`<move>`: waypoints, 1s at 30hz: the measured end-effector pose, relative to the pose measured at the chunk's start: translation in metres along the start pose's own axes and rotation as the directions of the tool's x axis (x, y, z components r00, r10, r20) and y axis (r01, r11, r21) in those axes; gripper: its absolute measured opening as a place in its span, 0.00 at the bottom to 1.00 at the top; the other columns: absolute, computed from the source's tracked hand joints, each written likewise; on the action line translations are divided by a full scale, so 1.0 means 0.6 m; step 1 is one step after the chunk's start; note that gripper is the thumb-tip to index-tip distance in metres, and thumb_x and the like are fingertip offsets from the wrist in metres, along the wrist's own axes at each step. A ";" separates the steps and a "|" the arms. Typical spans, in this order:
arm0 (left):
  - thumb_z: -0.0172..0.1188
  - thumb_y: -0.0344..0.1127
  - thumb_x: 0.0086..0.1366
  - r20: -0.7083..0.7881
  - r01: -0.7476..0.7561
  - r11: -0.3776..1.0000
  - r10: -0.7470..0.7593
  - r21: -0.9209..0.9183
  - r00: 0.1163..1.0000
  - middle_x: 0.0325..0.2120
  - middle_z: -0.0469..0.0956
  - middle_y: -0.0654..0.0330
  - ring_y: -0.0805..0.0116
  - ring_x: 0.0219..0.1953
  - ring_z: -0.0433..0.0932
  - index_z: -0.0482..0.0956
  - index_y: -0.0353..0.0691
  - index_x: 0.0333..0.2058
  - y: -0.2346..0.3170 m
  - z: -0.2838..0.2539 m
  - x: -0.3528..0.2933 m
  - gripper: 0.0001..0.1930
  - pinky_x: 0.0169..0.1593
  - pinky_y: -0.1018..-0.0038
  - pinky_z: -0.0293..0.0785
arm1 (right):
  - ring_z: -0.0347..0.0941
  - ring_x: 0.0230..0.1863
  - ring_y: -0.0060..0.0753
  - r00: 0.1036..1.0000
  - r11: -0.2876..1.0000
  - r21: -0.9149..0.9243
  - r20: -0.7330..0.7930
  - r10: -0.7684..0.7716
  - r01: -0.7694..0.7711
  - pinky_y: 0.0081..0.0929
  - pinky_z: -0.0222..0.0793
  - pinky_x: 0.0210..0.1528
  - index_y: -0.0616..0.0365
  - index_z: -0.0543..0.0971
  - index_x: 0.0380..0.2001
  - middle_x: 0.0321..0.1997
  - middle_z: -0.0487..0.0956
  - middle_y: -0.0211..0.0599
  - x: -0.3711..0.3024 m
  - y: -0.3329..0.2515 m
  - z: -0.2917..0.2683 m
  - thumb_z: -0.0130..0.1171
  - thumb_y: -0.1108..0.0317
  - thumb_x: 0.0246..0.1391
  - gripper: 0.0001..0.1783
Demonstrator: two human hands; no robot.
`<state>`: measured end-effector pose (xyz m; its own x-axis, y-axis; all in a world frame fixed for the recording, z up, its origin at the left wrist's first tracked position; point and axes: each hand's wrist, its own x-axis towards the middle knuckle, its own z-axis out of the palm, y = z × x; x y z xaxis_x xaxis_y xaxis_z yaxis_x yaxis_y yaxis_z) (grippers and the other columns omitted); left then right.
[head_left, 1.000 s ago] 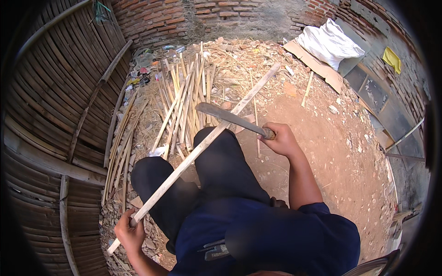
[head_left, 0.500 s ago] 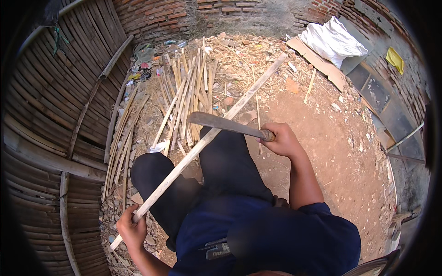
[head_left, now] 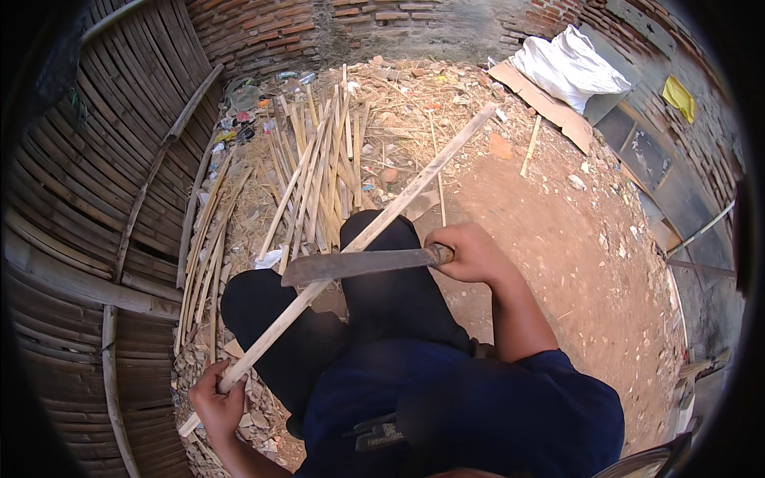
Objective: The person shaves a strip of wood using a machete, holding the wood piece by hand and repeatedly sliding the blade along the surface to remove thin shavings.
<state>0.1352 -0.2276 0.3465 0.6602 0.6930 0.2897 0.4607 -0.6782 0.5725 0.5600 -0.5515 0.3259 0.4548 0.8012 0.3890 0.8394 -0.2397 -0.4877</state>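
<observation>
A long pale wooden strip (head_left: 417,185) slants across my bent knees, from low on the left to far on the right. Near its lower end, my left hand (head_left: 217,402) grips it with the fingers wrapped round. My right hand (head_left: 470,253) is closed on the wooden handle of a machete (head_left: 358,265). The broad dark blade points left and lies across the strip, just over my knees. Whether the edge touches the wood, I cannot tell.
Beyond my knees lies a loose pile of wooden strips (head_left: 323,171), with more strips (head_left: 209,255) by the bamboo wall (head_left: 88,191) on the left. A white sack (head_left: 570,68) rests on cardboard (head_left: 550,107) at far right. Rubble and straw cover the ground before a brick wall (head_left: 398,16).
The machete has moved down and toward me along the strip, its blade now more level. My left hand and the strip's near end have shifted slightly left and closer.
</observation>
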 end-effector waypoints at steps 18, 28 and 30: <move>0.81 0.37 0.55 0.113 0.128 0.988 -0.118 -0.087 0.987 0.20 0.80 0.57 0.69 0.21 0.78 0.87 0.33 0.48 -0.003 0.037 -0.005 0.24 0.28 0.70 0.72 | 0.82 0.30 0.38 0.846 0.815 0.371 -0.126 0.519 -0.445 0.39 0.77 0.37 0.59 0.82 0.39 0.43 0.88 0.50 -0.003 0.073 0.020 0.74 0.61 0.59 0.14; 0.82 0.48 0.55 -0.084 -0.201 0.963 0.219 0.180 0.972 0.22 0.82 0.55 0.54 0.25 0.84 0.88 0.37 0.49 0.003 0.082 -0.034 0.27 0.32 0.61 0.79 | 0.76 0.27 0.21 0.894 0.236 0.965 -0.001 0.449 -0.117 0.27 0.77 0.34 0.53 0.81 0.43 0.61 0.79 0.47 0.028 0.026 0.042 0.76 0.69 0.59 0.13; 0.82 0.47 0.56 -0.101 -0.225 0.954 0.249 0.200 0.963 0.23 0.83 0.54 0.53 0.26 0.85 0.87 0.36 0.49 0.008 0.079 -0.036 0.27 0.33 0.60 0.80 | 0.76 0.28 0.22 0.894 0.230 0.958 0.051 0.446 -0.169 0.27 0.76 0.34 0.53 0.82 0.44 0.57 0.80 0.43 0.029 0.035 0.039 0.75 0.69 0.59 0.13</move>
<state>0.1510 -0.2572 0.3067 0.6908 0.5234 0.4989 0.4089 -0.8518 0.3275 0.5786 -0.5300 0.3039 0.7653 0.6373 0.0903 -0.1694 0.3348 -0.9270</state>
